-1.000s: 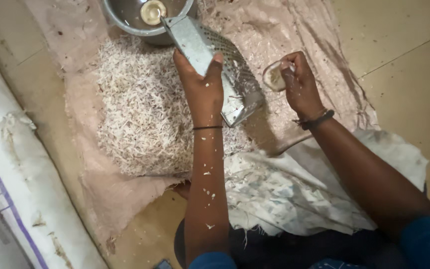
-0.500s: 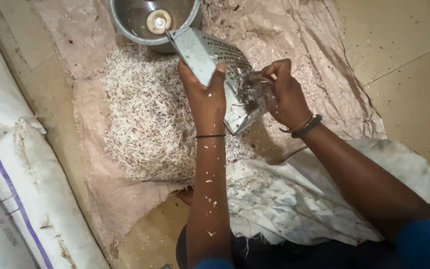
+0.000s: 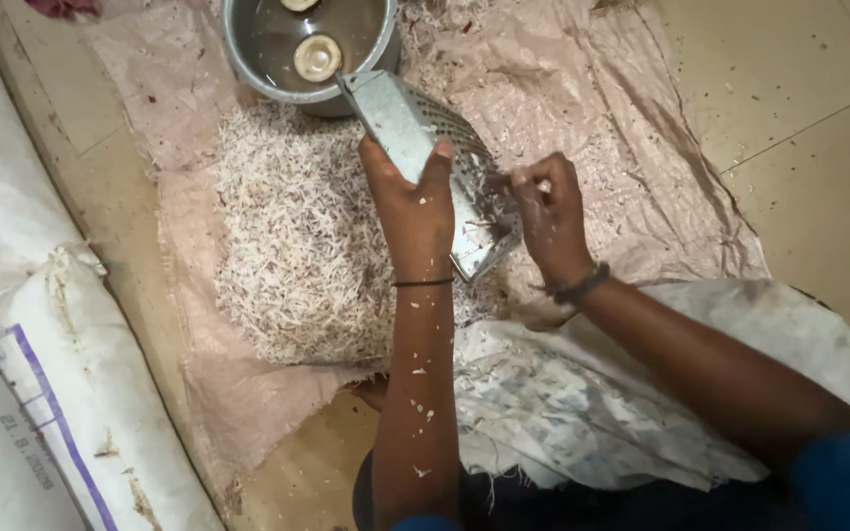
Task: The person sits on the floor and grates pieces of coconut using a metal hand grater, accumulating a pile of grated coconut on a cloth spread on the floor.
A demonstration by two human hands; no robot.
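Note:
My left hand (image 3: 413,211) grips a metal box grater (image 3: 425,147) that lies tilted over a pile of white shreds (image 3: 297,236). My right hand (image 3: 545,211) presses a small pale piece against the grater's perforated side; the piece is mostly hidden by my fingers. The shreds lie heaped on a pinkish woven sheet (image 3: 622,147) spread on the floor. Flecks of shreds stick to my left forearm.
A steel bowl (image 3: 248,59) of water with pale round pieces stands at the top, touching the grater's far end. White sacks (image 3: 31,393) lie along the left. A patterned cloth (image 3: 592,413) covers my lap. Tan tiled floor (image 3: 799,88) lies to the right.
My right hand brought the pale piece from the air at the right down onto the grater and is rubbing it there. My left hand kept its hold on the grater.

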